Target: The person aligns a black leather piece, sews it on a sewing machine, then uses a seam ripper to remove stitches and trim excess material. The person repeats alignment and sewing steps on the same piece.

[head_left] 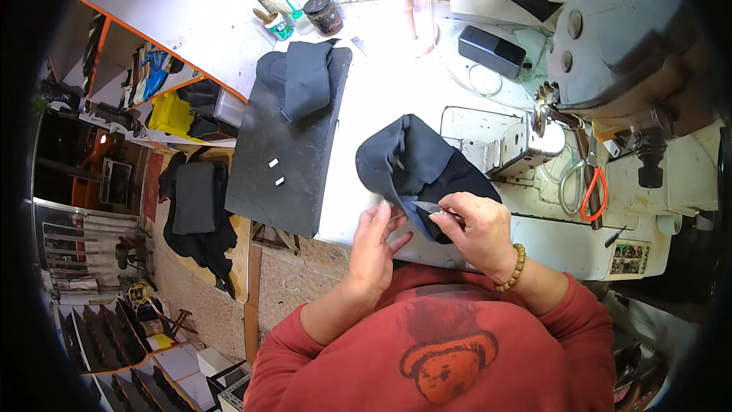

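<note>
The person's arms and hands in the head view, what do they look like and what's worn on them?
Both forearms come up from the lower edge, bare from the elbow, with rust-red sleeves pushed up. The left hand wears nothing visible. The right hand has a bracelet of round tan wooden beads at its wrist. No gloves or rings show.

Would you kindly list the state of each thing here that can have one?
Left hand: pinching the edge of the dark fabric piece.
Right hand: grip closed on small metal snips, at the fabric.
Dark fabric piece: crumpled, on the sewing table.
Orange-handled scissors: hanging beside the sewing machine.
Folded dark pieces: stacked on black mat.
</note>
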A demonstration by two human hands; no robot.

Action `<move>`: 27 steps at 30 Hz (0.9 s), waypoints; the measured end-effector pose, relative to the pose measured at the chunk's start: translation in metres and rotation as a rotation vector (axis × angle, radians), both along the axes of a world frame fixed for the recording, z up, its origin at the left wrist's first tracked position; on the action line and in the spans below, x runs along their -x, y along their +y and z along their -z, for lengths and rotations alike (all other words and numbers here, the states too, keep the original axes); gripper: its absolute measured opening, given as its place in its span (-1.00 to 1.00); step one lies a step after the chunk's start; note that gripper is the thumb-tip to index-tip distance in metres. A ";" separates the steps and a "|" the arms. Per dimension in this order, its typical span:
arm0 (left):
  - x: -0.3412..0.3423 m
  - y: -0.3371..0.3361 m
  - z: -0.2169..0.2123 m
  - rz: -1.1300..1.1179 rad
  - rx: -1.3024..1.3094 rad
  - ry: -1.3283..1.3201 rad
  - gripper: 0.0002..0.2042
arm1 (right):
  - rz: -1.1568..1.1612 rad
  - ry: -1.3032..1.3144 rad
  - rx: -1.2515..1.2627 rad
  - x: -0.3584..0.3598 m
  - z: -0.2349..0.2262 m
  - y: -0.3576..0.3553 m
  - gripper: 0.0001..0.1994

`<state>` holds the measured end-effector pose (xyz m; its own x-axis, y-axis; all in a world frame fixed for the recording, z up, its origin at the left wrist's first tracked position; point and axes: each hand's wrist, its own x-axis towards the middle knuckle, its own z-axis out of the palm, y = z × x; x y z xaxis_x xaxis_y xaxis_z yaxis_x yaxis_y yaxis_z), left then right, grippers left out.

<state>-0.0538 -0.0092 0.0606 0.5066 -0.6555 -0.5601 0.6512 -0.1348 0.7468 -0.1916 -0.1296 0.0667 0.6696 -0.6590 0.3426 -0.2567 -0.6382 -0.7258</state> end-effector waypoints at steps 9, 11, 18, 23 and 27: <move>0.000 -0.013 0.030 -0.069 -0.051 0.085 -0.67 | -0.004 0.115 -0.088 0.003 0.026 0.000 -0.74; -0.004 -0.015 0.041 -0.100 -0.102 0.106 -0.68 | -0.016 0.110 -0.059 0.004 0.030 -0.007 -0.73; -0.014 -0.036 0.034 -0.109 -0.170 0.029 -0.72 | -0.118 0.157 0.041 0.002 0.020 -0.024 -0.74; -0.024 -0.022 -0.003 -0.019 0.017 0.005 -0.76 | -0.134 0.128 0.222 0.007 -0.006 -0.031 -0.72; -0.023 -0.017 -0.023 0.020 0.070 0.037 -0.76 | -0.184 0.129 0.248 0.003 -0.022 -0.027 -0.70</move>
